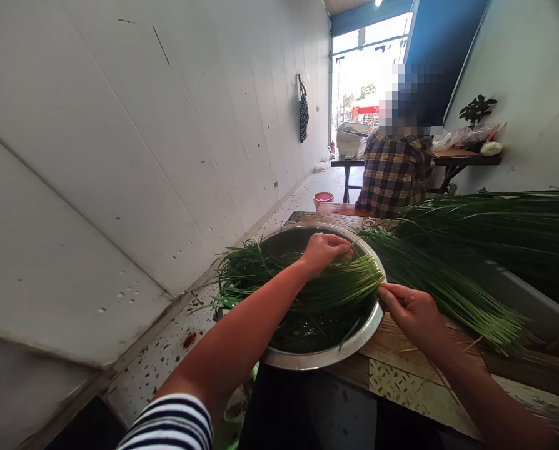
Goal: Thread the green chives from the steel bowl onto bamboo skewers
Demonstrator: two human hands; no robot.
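Note:
A bundle of long green garlic chives lies in a wide metal basin, pale stem ends at the right rim and leaves spilling over the left side. My left hand is above the bundle, fingers pinched together, with a thin stalk showing at their tips. At the right rim, my right hand pinches the stem ends between thumb and forefinger. Exactly how many stalks either hand grips is hidden. Dark water or wet leaves show in the basin's bottom.
More chives are heaped right of the basin, partly over a pale crate. A wood-patterned table carries the basin. Ahead, a person in a plaid shirt sits near another table. A white wall runs along the left.

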